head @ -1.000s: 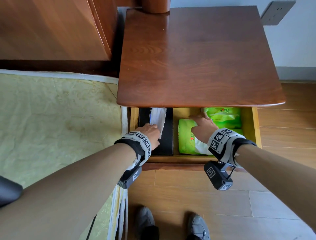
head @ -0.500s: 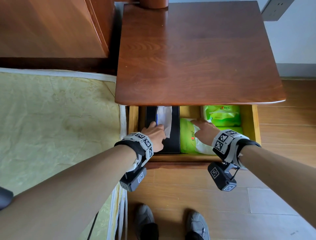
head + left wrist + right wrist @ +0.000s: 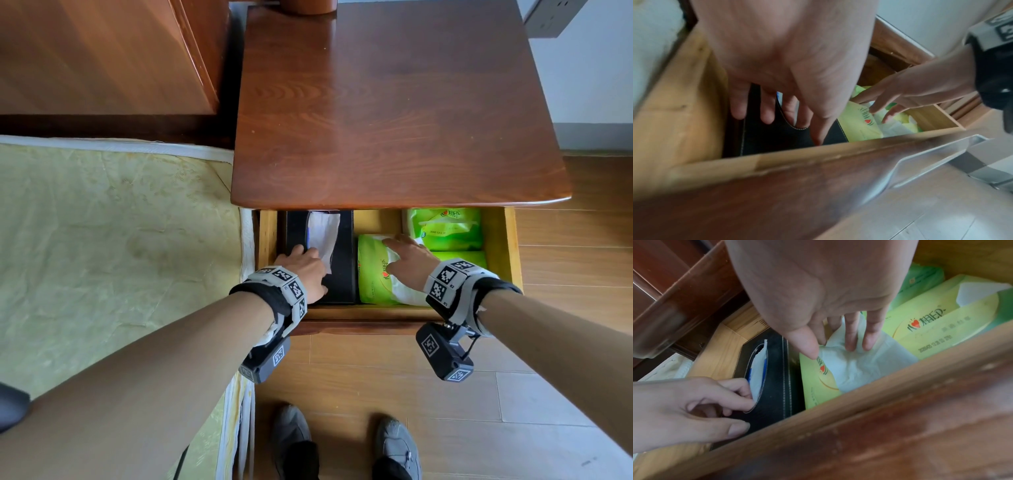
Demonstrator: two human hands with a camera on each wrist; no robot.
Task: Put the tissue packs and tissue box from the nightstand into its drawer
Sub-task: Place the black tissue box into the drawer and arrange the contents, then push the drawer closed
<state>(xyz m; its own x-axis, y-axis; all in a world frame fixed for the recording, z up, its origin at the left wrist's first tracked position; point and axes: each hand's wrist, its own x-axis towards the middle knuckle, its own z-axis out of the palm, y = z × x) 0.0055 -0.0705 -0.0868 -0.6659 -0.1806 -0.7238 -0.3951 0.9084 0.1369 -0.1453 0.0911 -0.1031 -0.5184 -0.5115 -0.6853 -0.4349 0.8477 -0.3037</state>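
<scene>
The nightstand drawer (image 3: 510, 246) stands open. A black tissue box (image 3: 342, 274) with a white tissue sticking out lies at its left. My left hand (image 3: 305, 263) holds the box's near end: curled fingertips (image 3: 748, 400) at the slot, thumb at the end wall. A green tissue pack (image 3: 373, 274) lies beside the box, and my right hand (image 3: 407, 257) presses its white tissue with straight fingers (image 3: 851, 340). Two more green packs (image 3: 445, 229) lie at the right. The wrist views show the box (image 3: 777, 141), the near pack (image 3: 818, 386) and another pack (image 3: 941, 324).
The nightstand top (image 3: 394, 120) overhangs the drawer's back half and bears only a brown base (image 3: 305, 5) at its far edge. A mattress (image 3: 102, 240) adjoins on the left. Below are wooden floor and my shoes (image 3: 291, 442). A silver handle (image 3: 920, 162) sits on the drawer front.
The tissue box has slid a little to the right under my left hand, narrowing the gap to the near green pack. My right hand has stayed on that pack, shifting only slightly.
</scene>
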